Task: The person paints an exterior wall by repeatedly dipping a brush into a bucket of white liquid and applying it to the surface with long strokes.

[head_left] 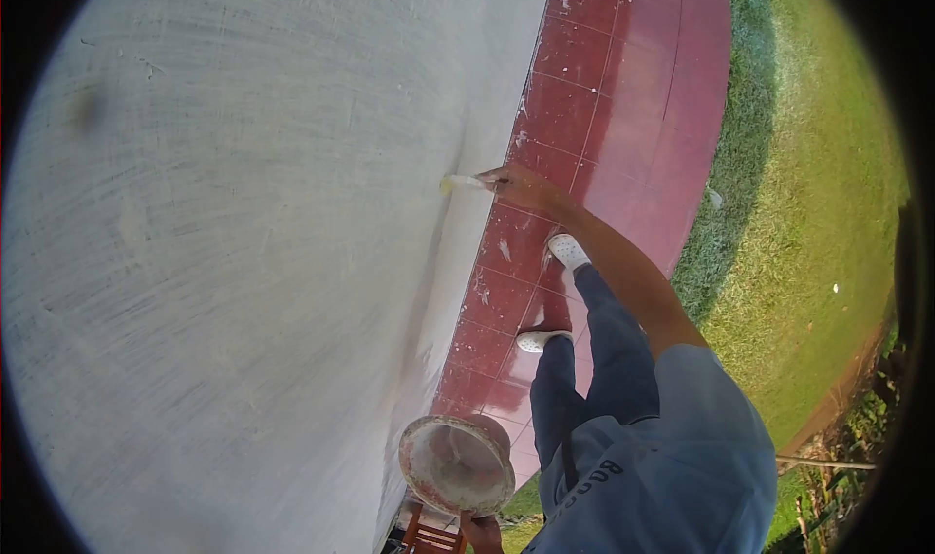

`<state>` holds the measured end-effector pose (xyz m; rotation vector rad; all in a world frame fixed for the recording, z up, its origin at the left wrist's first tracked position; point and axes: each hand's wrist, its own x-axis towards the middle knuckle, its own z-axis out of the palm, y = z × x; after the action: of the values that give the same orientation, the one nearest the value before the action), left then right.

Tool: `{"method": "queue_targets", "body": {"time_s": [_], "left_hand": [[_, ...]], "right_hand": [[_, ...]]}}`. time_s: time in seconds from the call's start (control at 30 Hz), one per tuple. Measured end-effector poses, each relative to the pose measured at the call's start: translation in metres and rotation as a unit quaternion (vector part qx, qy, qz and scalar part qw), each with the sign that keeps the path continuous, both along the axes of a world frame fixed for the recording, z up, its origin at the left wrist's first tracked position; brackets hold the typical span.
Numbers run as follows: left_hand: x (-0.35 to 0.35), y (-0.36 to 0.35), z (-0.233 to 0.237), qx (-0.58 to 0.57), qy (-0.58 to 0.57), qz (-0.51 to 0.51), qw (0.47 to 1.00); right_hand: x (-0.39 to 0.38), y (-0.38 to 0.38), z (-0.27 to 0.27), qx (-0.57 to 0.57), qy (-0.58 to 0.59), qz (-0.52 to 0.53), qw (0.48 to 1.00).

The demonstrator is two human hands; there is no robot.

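Observation:
One hand, at the end of the outstretched arm, is my left hand point(521, 186); its fingers are wrapped round the handle of a pale brush point(462, 183). The brush's yellowish tip is against the whitish wall point(243, 213). At the bottom of the view my right hand point(481, 532) grips the rim of a round, stained bucket point(456, 464). The bucket's open mouth faces the camera, beside the lower part of the wall. Its inside looks whitish, and how much it holds cannot be made out.
Red floor tiles point(502, 272) with white spatters run along the wall. My feet in white shoes point(568, 251) stand on them. Grass point(808, 262) lies beyond the tile edge. A brown wooden chair point(433, 536) is partly visible behind the bucket.

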<state>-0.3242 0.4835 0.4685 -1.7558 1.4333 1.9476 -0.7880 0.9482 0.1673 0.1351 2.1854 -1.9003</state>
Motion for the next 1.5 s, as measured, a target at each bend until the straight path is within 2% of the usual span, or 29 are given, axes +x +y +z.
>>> {"method": "queue_targets", "body": {"time_s": [0.07, 0.13, 0.2, 0.27, 0.3, 0.33, 0.37, 0.4, 0.47, 0.5, 0.53, 0.6, 0.67, 0.77, 0.8, 0.87, 0.9, 0.93, 0.97, 1.03, 1.07, 1.1, 1.13, 1.2, 1.23, 1.27, 1.33, 1.4, 1.5], "left_hand": [[-0.003, 0.005, 0.001, -0.001, -0.012, -0.009, 1.000], [-0.016, 0.025, 0.008, -0.014, 0.011, -0.020, 1.000], [-0.021, 0.030, 0.009, -0.018, 0.008, -0.024, 1.000], [-0.010, 0.019, 0.006, -0.027, 0.019, 0.023, 0.999], [-0.007, 0.018, 0.009, -0.027, 0.019, 0.024, 0.999], [-0.008, 0.019, 0.012, -0.020, 0.019, 0.014, 1.000], [-0.011, 0.022, 0.013, -0.013, 0.021, 0.003, 1.000], [-0.013, 0.027, 0.013, -0.013, 0.024, 0.002, 1.000], [-0.016, 0.033, 0.018, -0.014, 0.023, 0.014, 1.000], [-0.020, 0.035, 0.022, -0.015, 0.025, 0.010, 1.000], [-0.025, 0.040, 0.022, 0.015, 0.015, 0.006, 1.000], [-0.028, 0.040, 0.025, 0.036, -0.001, 0.002, 0.999], [-0.027, 0.039, 0.027, -0.029, -0.008, -0.044, 0.999], [-0.031, 0.043, 0.030, -0.032, -0.020, -0.034, 0.999], [-0.031, 0.040, 0.027, -0.030, -0.019, -0.030, 0.999], [-0.030, 0.034, 0.021, -0.026, -0.020, -0.021, 0.999], [-0.028, 0.032, 0.020, -0.024, -0.022, -0.017, 0.999], [-0.027, 0.032, 0.020, -0.023, -0.026, -0.013, 0.999], [-0.027, 0.032, 0.019, -0.023, -0.029, -0.011, 0.999], [-0.027, 0.030, 0.022, -0.021, -0.033, -0.009, 0.999], [-0.030, 0.027, 0.022, -0.022, -0.032, -0.011, 0.999], [-0.030, 0.027, 0.022, -0.019, -0.033, -0.010, 0.999], [-0.031, 0.028, 0.022, -0.018, -0.034, -0.009, 0.999], [-0.036, 0.030, 0.018, -0.016, -0.036, -0.009, 0.999], [-0.034, 0.028, 0.019, -0.016, -0.038, -0.005, 0.999], [-0.034, 0.028, 0.018, -0.015, -0.040, -0.002, 0.999], [-0.035, 0.027, 0.018, -0.015, -0.046, 0.007, 0.999], [-0.033, 0.023, 0.020, -0.024, -0.066, 0.032, 0.997], [-0.024, 0.013, 0.017, -0.050, -0.104, 0.118, 0.986]], "right_hand": [[-0.045, 0.072, -0.030, -0.070, 0.015, -0.182, 0.981], [-0.078, 0.134, -0.016, -0.119, 0.012, -0.429, 0.895], [-0.104, 0.162, -0.017, -0.057, 0.113, -0.522, 0.844], [-0.104, 0.138, -0.024, 0.013, 0.086, -0.509, 0.856], [-0.105, 0.119, -0.022, 0.086, 0.068, -0.490, 0.865], [-0.095, 0.083, -0.021, 0.078, -0.002, -0.437, 0.896], [-0.078, 0.034, -0.030, 0.078, 0.020, -0.356, 0.931], [-0.047, -0.019, -0.011, 0.035, -0.066, -0.312, 0.947], [0.038, -0.102, -0.003, 0.005, -0.042, -0.209, 0.977], [0.077, -0.117, 0.006, -0.034, -0.093, -0.013, 0.995], [0.112, -0.134, -0.003, -0.003, 0.020, 0.152, 0.988], [0.129, -0.136, 0.019, -0.136, -0.002, 0.308, 0.941], [0.089, -0.117, 0.024, -0.112, -0.015, 0.308, 0.945], [-0.017, -0.005, 0.001, -0.072, 0.009, 0.132, 0.989], [-0.046, 0.046, 0.003, -0.045, -0.074, 0.071, 0.994], [-0.078, 0.125, 0.002, 0.006, -0.016, -0.058, 0.998], [-0.094, 0.155, -0.021, -0.010, 0.029, -0.157, 0.987], [-0.103, 0.167, -0.009, -0.057, 0.039, -0.345, 0.936], [-0.115, 0.181, -0.009, -0.054, 0.037, -0.342, 0.937], [-0.135, 0.199, -0.012, 0.013, 0.118, -0.512, 0.851], [-0.136, 0.163, -0.008, 0.043, 0.086, -0.511, 0.854], [-0.129, 0.105, -0.007, 0.076, 0.052, -0.506, 0.858], [-0.110, 0.053, -0.002, 0.077, 0.029, -0.406, 0.910], [-0.039, -0.048, 0.021, 0.003, -0.023, -0.366, 0.931], [0.006, -0.084, 0.017, -0.018, -0.054, -0.289, 0.956], [0.053, -0.101, 0.020, -0.015, -0.073, -0.149, 0.986], [0.091, -0.106, 0.009, -0.021, -0.033, 0.004, 0.999], [0.090, -0.094, 0.012, -0.116, 0.038, 0.278, 0.953], [-0.007, -0.002, 0.023, -0.073, -0.031, 0.156, 0.985]]}}
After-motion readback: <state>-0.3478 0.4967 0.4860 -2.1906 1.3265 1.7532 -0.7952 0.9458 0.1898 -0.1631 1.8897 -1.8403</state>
